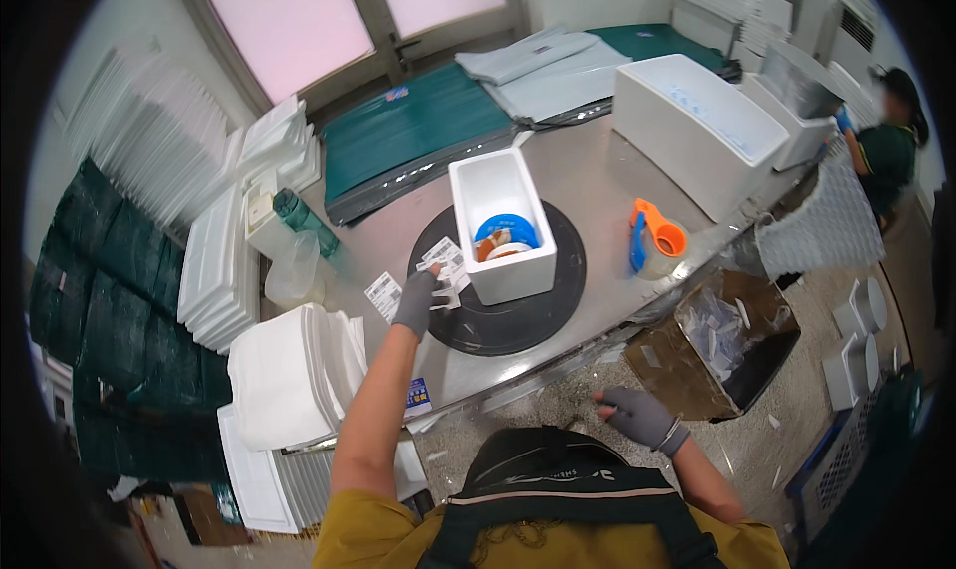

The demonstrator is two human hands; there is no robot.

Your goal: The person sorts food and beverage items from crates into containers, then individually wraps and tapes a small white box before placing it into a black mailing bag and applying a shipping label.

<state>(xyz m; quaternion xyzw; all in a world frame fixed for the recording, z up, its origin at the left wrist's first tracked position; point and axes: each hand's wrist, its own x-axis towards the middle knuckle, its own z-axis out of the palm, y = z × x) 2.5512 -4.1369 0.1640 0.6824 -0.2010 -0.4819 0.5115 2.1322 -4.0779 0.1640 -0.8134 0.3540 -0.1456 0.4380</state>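
My left hand [418, 298], in a grey fingerless glove, reaches over printed paper labels [446, 255] on a black round turntable [515, 334]. Its fingertips are at the labels; whether they grip one is unclear. Another label [383, 294] lies left of that hand on the metal table. On the turntable stands an uncovered white foam box [515, 285]. Inside its near end sit a round blue item [511, 228] and an orange-brown and white item [494, 246]. Away from the table edge, my right hand [640, 417], gloved alike, hangs above the floor, empty, with fingers loosely bent.
An orange and blue tape dispenser [657, 229] rests at the table's right. Behind it stands a large foam box [672, 132]. A green bottle [306, 222], plastic jug [296, 270] and white sheets [276, 375] line the left. A carton [672, 360] holds scraps. A person [889, 147] works at far right.
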